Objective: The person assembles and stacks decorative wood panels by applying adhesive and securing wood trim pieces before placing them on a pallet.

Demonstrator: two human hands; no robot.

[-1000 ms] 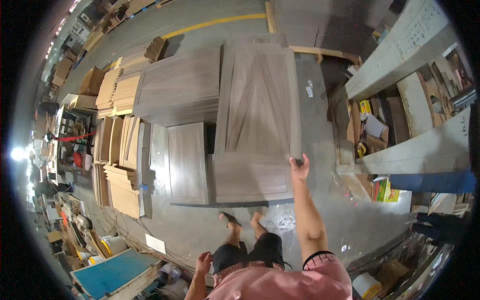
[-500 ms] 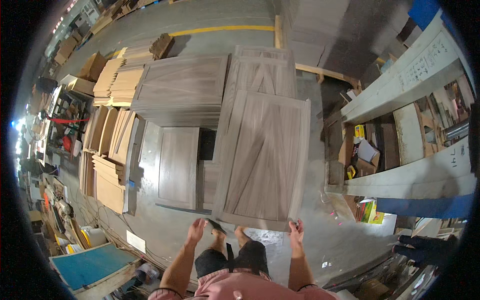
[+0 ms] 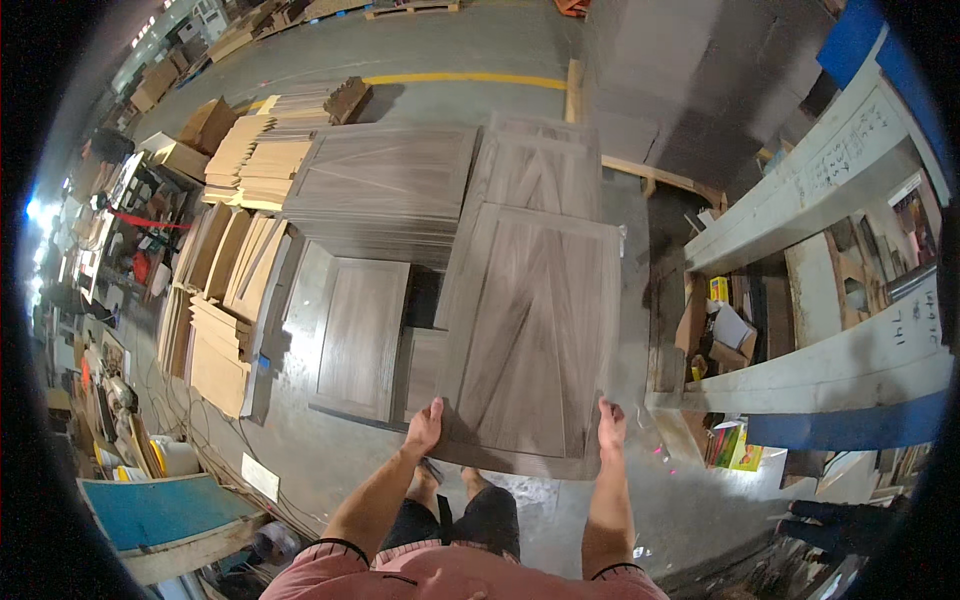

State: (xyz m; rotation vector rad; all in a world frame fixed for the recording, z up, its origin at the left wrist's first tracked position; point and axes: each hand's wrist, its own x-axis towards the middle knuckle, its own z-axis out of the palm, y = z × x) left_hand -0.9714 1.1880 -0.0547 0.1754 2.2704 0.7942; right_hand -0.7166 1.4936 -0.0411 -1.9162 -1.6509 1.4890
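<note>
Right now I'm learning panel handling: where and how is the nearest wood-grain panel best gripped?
The wood-grain panel is broad and flat, no handle visible: probably grip its long edges near the closest end, left hand from the left, right hand from the right.

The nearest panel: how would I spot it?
Find the pink shirt at the bottom edge. Just above it, past the black shorts, lies the grey-brown panel. Unlike the neighbouring panels, it has the left hand and right hand at its sides.
</note>
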